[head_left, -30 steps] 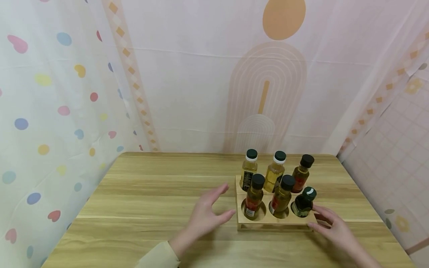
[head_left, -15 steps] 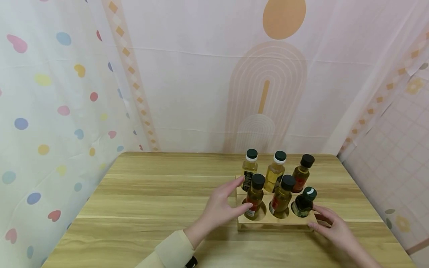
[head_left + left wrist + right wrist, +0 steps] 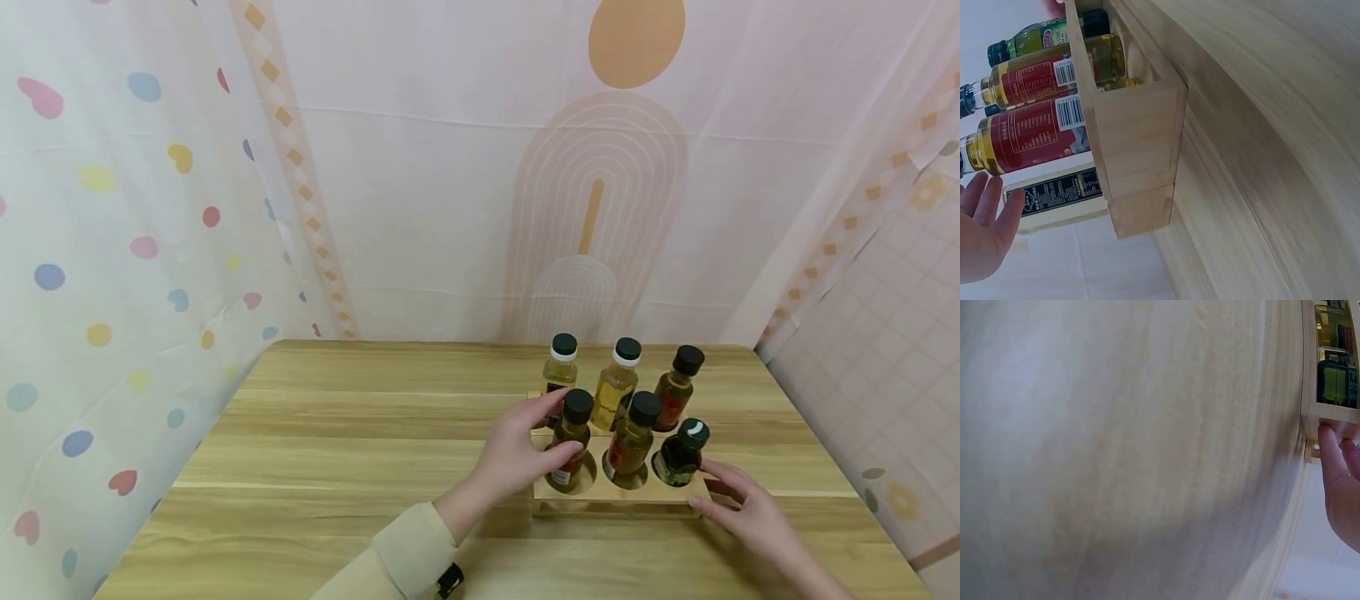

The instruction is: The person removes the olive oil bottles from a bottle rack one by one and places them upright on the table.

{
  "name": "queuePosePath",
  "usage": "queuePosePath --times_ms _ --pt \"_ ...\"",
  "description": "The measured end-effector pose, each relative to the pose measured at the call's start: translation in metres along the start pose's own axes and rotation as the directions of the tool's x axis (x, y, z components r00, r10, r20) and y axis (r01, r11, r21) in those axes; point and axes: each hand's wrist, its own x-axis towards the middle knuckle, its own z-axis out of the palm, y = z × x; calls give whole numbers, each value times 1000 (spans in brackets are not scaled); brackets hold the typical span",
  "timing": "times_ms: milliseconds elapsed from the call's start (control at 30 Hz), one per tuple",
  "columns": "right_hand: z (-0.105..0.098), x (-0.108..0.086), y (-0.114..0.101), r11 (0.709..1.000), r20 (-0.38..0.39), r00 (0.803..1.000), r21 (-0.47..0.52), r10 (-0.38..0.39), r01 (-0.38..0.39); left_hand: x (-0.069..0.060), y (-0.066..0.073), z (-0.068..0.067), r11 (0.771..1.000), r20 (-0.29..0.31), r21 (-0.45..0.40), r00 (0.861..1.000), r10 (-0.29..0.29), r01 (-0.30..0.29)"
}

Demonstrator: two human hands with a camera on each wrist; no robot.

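Bottle (image 3: 573,434) upright at the front-left of the wooden rack (image 3: 599,496), left hand (image 3: 512,452) spread around it.
Its grip is loose and wide, contact unclear; the right hand (image 3: 746,510) touches the rack's right end with near-straight fingers. Steadying there while closing squarely would likely spare the neighbouring bottle (image 3: 632,443) a knock.

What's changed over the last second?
The left hand moved right and slightly forward, from beside the rack to the front-left bottle, thumb now overlapping it in the head view; contact unclear. Nothing lifted or let go.

Unchanged: the right hand at the rack's right end, the rack's position, and all six bottles in their holes.
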Motion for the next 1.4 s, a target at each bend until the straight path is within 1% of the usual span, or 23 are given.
queuePosePath --times_ms 167,400,500,700,800,867,967,1067,1133,1233,1400 --pt "0 -1 0 1000 3 1000 -3 3 -3 4 1 5 999 -23 -37 1000 -10 9" --pt "0 0 0 1000 6 1000 -11 1 -1 10 5 6 991 -21 -106 996 -83 81" --pt "0 0 0 1000 4 1000 -16 10 -10 12 7 5 988 -18 -116 994 -104 101" --pt "0 -1 0 1000 10 1000 -24 18 -18 14 9 3 987 -8 -113 993 -120 118" --pt "0 0 0 1000 8 1000 -18 21 -21 14 10 1 981 -14 -152 992 -122 119" --pt "-1 0 0 1000 10 1000 -9 15 -14 15 13 -3 975 -26 -192 993 -117 110" --pt "-1 1 1 1000 4 1000 -4 4 -4 18 18 -13 970 -58 -235 995 -79 63" --pt "-1 1 0 1000 1 1000 -16 3 -3 21 23 -24 968 -96 -250 995 -35 11" --pt "-2 2 0 1000 7 1000 -23 12 -12 22 26 -32 968 -118 -250 993 -22 -9" --pt "-4 2 -2 999 41 998 -17 50 -49 22 26 -42 971 -147 -238 989 -12 -23" --pt "-7 4 -1 993 96 988 19 117 -120 20 21 -57 984 -188 -176 982 -16 -18"
